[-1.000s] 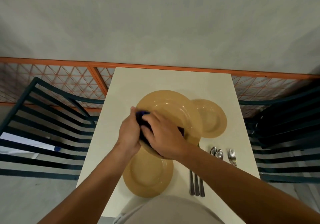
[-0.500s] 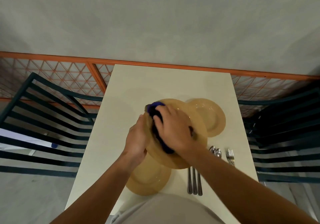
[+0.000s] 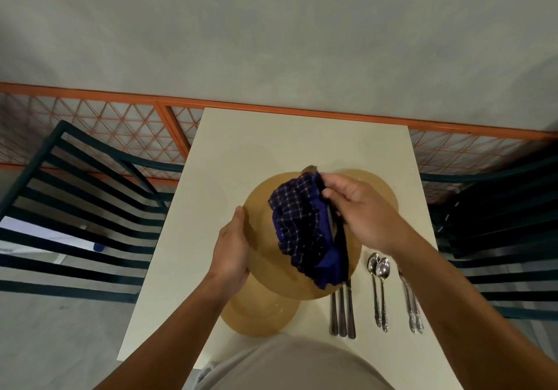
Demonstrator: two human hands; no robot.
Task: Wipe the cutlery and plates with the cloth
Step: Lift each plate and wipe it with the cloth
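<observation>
**Checked cloth lies across a held tan plate**

The left hand (image 3: 231,252) has its grip on the left rim of a large round tan plate (image 3: 262,208), smooth and matte, held above the cream counter (image 3: 271,136). The right hand (image 3: 360,208) pinches the upper edge of a dark blue cloth (image 3: 305,232), soft and crumpled, with a fine pale check on one side and plain blue on the other; it drapes over the plate's middle.

Under the held plate, a second tan plate (image 3: 256,314) lies on the counter nearer the person, and a third (image 3: 383,190) shows behind the right hand.

To the right lie three plain steel knives (image 3: 342,314) side by side, two shiny spoons (image 3: 379,272) with ornate handles, and ornate fork handles (image 3: 413,308). No writing is legible anywhere.
</observation>
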